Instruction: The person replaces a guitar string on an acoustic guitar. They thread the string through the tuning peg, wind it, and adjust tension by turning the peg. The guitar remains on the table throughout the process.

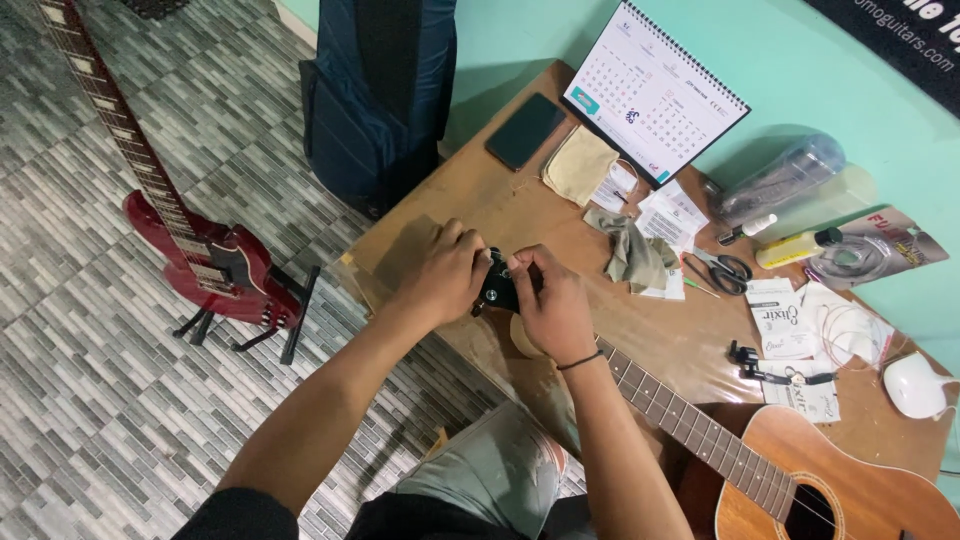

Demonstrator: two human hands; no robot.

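Both hands met over the black headstock (497, 287) of an acoustic guitar (800, 480) that lay across the wooden table (450, 200). The left hand (445, 272) gripped the headstock's far end, fingers curled over it. The right hand (553, 305) pinched at the headstock's upper edge with thumb and fingertips; what it pinched was too small to tell. The hands nearly touched, with the headstock between them. The guitar's neck ran back from under the right wrist, which wore a dark band, to the body near the person's right elbow.

Just beyond the right hand lay a crumpled grey cloth (632, 255), and past it scissors (725, 268) and string packets (785, 320). Farther off were a phone (525, 130), a tan pouch (580, 165) and a desk calendar (655, 95). Well to the left of the left hand, a red electric guitar (205, 255) stood on a floor stand, with a blue gig bag (375, 100) leaning beyond it.
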